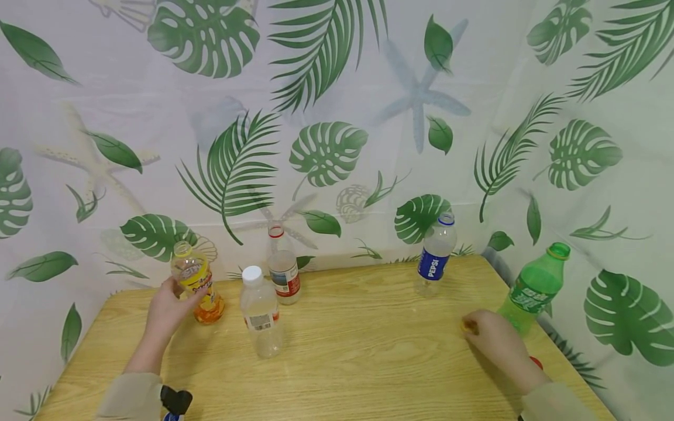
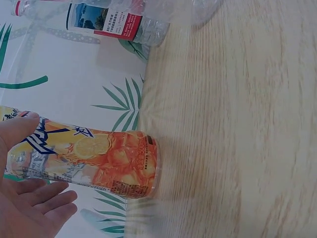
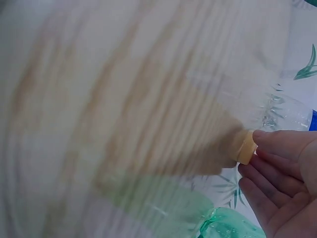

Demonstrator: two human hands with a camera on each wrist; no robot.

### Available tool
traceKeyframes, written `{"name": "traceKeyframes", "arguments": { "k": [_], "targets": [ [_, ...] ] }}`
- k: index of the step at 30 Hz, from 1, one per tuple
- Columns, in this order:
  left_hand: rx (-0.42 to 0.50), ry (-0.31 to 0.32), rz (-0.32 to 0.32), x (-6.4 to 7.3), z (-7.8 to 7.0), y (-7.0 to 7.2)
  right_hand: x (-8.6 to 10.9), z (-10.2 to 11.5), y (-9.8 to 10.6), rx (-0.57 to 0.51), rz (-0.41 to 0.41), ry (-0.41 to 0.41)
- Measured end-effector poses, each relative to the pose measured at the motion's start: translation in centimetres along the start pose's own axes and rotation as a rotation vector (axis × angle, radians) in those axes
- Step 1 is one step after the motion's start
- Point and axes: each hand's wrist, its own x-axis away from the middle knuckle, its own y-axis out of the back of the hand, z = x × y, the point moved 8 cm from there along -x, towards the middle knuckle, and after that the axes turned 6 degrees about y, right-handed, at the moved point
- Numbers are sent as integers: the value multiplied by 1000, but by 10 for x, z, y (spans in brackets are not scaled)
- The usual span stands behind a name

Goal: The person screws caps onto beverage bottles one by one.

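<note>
On the left of the head view, my left hand [image 1: 167, 310] is at an uncapped orange-drink bottle [image 1: 209, 310] with a yellow neck ring. In the left wrist view the thumb [image 2: 25, 126] overlaps the bottle's label, while the loosely extended fingers [image 2: 52, 198] lie along its lower side. My right hand [image 1: 497, 342] pinches a yellow bottle cap [image 3: 246, 147] between thumb and fingertips, close over the table's right side. Just beyond that hand stands a green bottle [image 1: 537, 286], its lower part partly hidden.
A clear bottle with a white cap [image 1: 260, 318] and an uncapped bottle with a red ring [image 1: 284, 272] stand left of centre. An uncapped Pepsi bottle [image 1: 436, 257] is at the back right. By the right wrist lies a red cap [image 1: 536, 362]. Leaf-patterned cloth [image 1: 326, 193] backs the wooden table [image 1: 368, 345].
</note>
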Motion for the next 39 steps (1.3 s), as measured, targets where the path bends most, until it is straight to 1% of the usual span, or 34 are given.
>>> {"name": "traceKeyframes", "arguments": {
  "k": [7, 15, 22, 26, 30, 33, 39],
  "targets": [
    [-25, -10, -12, -1, 0, -2, 1, 1, 0, 33, -5, -7],
    [0, 32, -7, -1, 2, -5, -1, 8, 0, 138, 2, 40],
    [17, 50, -48, -3, 5, -8, -3, 9, 0, 180, 13, 52],
    [25, 40, -72, -4, 7, -9, -4, 10, -1, 201, 13, 74],
    [4, 19, -110, -5, 7, -8, -5, 12, -1, 213, 10, 97],
    [-15, 8, -132, -4, 6, -7, -6, 11, -2, 214, 17, 99],
    [-28, 1, -134, -1, 4, -6, -6, 7, -4, 203, 23, 101]
  ]
}}
